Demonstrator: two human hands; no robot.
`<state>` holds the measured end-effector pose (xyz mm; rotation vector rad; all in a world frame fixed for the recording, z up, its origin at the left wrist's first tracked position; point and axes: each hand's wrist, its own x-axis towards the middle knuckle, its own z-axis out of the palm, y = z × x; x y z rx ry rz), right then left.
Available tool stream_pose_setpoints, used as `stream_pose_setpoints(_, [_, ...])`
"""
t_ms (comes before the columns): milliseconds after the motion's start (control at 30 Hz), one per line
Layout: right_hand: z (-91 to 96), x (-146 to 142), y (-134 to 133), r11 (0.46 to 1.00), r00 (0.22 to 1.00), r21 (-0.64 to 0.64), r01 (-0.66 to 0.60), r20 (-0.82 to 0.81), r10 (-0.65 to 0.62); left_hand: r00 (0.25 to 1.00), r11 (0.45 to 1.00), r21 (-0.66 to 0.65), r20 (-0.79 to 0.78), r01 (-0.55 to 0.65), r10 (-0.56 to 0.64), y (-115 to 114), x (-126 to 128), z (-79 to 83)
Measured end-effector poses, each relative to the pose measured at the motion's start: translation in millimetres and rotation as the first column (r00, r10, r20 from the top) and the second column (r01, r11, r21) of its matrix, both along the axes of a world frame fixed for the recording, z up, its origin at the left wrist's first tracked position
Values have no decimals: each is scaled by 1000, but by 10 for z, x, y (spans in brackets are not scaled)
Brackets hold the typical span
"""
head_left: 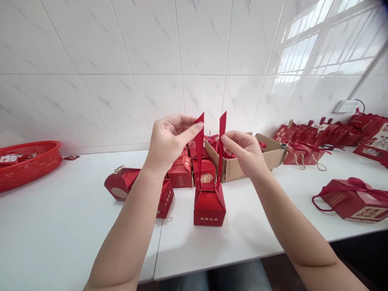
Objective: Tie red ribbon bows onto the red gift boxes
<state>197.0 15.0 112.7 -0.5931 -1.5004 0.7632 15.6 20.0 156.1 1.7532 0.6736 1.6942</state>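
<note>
Red gift box stands upright on the white table, near the front edge; two strands of red ribbon rise from its top. Grip: the left hand has thumb and fingers clamped on the left strand, close to its tip; the right hand is pinched on the right strand, somewhat further below its tip. Both strands are upright and apart from each other.

Clock positions are taken from the gift box. Between eleven and twelve, just behind, are grouped red boxes. Between one and two is an open cardboard carton with red material inside. Near nine lies a small box, partly hidden by the left forearm; beyond it is a larger rope-handled box. Further out, between nine and ten: red plastic basket. At three, well apart: ribbon-tied box. At two, against the tiled wall: a row of red packages.
</note>
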Motion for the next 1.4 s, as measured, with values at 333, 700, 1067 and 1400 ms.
stream_pose_setpoints(333, [-78,39,106,973,980,114,199,-24,-197,996,998,2,-55,-64,64,-61,-39,38])
stream_pose_setpoints(700, [39,-45,11,999,998,-40,27,-62,-29,990,1000,7,-144,-3,4,-60,50,77])
stream_pose_setpoints(1067, [216,1,-59,971,961,-103,-215,153,229,926,995,70,-366,-67,88,-91,172,211])
stream_pose_setpoints(1400, [246,81,54,951,960,-229,-206,143,242,975,991,-129,-212,37,-64,-47,166,124])
